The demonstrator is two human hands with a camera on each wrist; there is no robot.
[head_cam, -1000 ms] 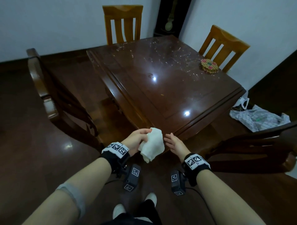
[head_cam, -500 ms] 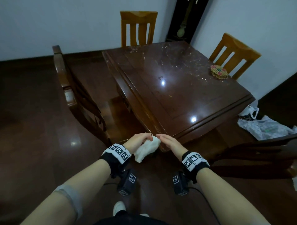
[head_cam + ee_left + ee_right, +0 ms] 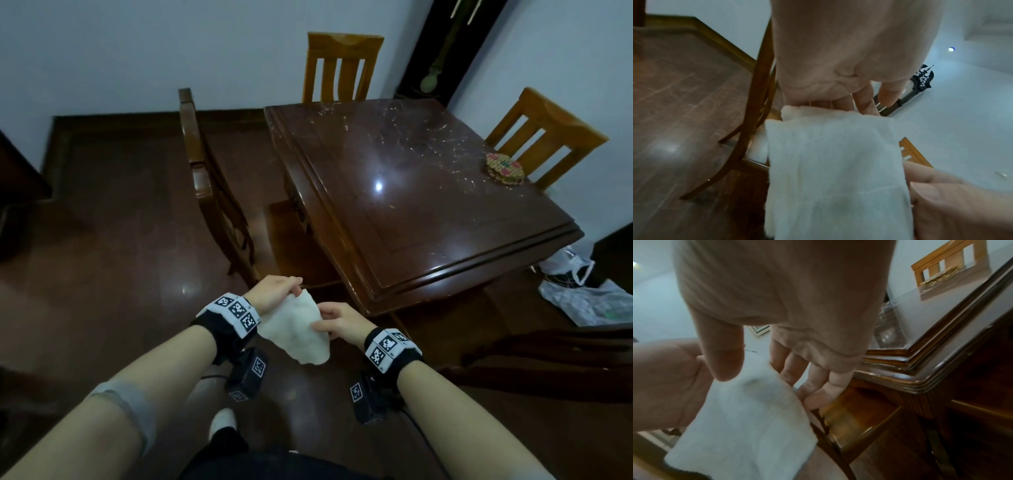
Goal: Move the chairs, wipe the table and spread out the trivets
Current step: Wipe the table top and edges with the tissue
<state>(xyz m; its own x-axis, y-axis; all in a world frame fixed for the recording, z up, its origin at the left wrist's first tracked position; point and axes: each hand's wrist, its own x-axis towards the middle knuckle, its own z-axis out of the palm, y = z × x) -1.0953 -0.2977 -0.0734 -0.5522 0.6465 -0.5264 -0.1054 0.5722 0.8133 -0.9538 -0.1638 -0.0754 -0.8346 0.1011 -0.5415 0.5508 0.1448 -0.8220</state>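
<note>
Cloth (image 3: 297,329), white, soft, held in front of me off the near corner of the table (image 3: 445,219), not touching it. My left hand (image 3: 274,290) pinches its upper edge between thumb and fingertips; my right hand (image 3: 339,322) pinches its right edge, thumb on top, so the cloth hangs partly spread between them. Table: dark polished wood, raised moulded rim, pale streaks and specks over its far half. Trivets (image 3: 505,168): one multicoloured stack on the far right part of the table, near the edge. Chairs: one dark carved chair (image 3: 212,192) pulled away on the table's left side; one light wooden chair (image 3: 342,68) at the far side; another light wooden chair (image 3: 544,137) at the right, behind the trivets. Plastic bags (image 3: 589,301) on the floor to the right.
</note>
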